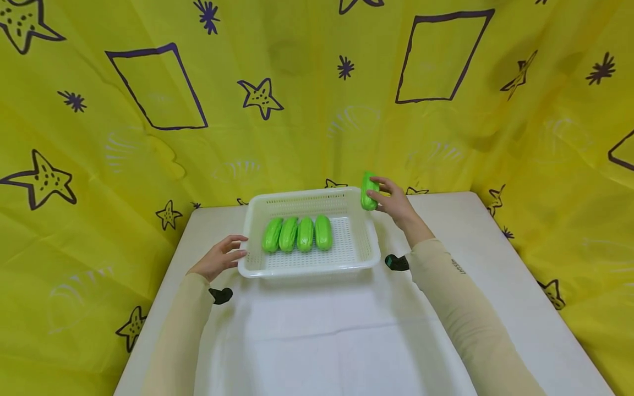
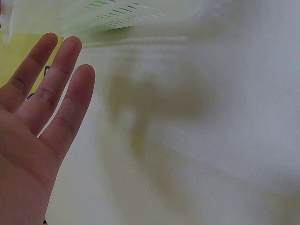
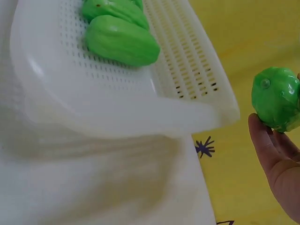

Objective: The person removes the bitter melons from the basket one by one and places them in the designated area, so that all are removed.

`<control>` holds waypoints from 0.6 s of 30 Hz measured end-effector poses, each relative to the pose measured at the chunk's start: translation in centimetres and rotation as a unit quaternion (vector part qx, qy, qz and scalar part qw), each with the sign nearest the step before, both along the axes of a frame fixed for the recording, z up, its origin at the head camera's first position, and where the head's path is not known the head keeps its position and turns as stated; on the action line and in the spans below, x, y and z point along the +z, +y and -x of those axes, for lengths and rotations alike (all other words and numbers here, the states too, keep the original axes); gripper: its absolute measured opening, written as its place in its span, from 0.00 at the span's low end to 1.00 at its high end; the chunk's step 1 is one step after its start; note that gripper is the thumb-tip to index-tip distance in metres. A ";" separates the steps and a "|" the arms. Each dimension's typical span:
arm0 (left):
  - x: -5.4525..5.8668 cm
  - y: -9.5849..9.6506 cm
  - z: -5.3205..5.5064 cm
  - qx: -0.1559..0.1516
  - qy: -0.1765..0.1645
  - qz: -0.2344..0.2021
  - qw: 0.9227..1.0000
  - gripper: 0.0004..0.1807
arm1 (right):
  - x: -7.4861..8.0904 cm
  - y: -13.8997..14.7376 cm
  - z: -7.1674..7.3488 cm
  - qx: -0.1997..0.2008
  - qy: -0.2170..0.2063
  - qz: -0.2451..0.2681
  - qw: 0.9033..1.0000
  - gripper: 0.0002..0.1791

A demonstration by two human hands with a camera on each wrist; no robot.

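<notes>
My right hand (image 1: 396, 204) holds a shiny, ridged green cucumber (image 1: 369, 191) between thumb and fingers, raised by the back right corner of a white plastic basket (image 1: 309, 272). In the right wrist view, the rounded end of this held cucumber (image 3: 274, 98) faces the camera, above the fingers. Inside the basket, several similar cucumbers (image 1: 323, 232) lie side by side toward the left and middle. My left hand (image 1: 218, 258) is at the basket's left side with fingers spread and extended; whether the fingertips touch the rim is unclear. Its straight fingers (image 2: 70, 105) show in the left wrist view.
The basket stands on a white-covered table (image 1: 317, 341) toward its far edge. A yellow curtain (image 1: 307, 137) with dark star and frame drawings surrounds the back and sides. Bare perforated floor (image 1: 342, 236) shows at the basket's right.
</notes>
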State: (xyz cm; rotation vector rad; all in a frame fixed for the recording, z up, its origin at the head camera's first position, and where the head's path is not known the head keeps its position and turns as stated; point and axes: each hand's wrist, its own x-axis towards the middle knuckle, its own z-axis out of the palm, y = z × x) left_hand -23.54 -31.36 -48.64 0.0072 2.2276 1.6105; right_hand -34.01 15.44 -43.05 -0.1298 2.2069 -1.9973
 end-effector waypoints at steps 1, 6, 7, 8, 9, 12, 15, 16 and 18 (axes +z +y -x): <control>0.1 0.0 0.0 0.000 -0.001 0.002 1.000 0.33 | -0.2 0.4 0.0 -0.004 -0.004 -0.002 1.000 0.31; 0.2 0.0 -0.2 -0.006 0.001 0.008 1.000 0.32 | -1.4 2.2 0.2 -0.019 -0.021 -0.005 1.000 0.33; 0.2 0.0 -0.1 -0.007 0.002 0.008 1.000 0.31 | -1.7 2.6 0.2 -0.020 -0.021 -0.009 1.000 0.33; 0.2 0.0 -0.1 -0.008 0.002 0.009 1.000 0.31 | -1.9 3.0 0.1 -0.021 -0.021 -0.014 0.999 0.33; 0.1 0.0 -0.1 -0.008 0.002 0.009 1.000 0.31 | -2.2 3.4 0.1 -0.020 -0.020 -0.023 0.999 0.34; 0.1 0.0 0.1 -0.007 0.000 0.010 1.000 0.30 | -3.1 4.7 0.0 -0.017 -0.019 -0.051 0.998 0.34; 0.0 -0.1 0.2 -0.011 0.001 0.012 1.000 0.29 | -3.9 5.8 -0.2 -0.010 -0.019 -0.080 0.997 0.34; 0.0 -0.1 0.3 -0.010 0.000 0.012 1.000 0.29 | -4.1 6.1 -0.3 -0.008 -0.019 -0.088 0.996 0.34; 0.1 -0.1 0.3 -0.009 0.000 0.014 1.000 0.28 | -4.5 6.6 -0.5 -0.004 -0.024 -0.099 0.995 0.34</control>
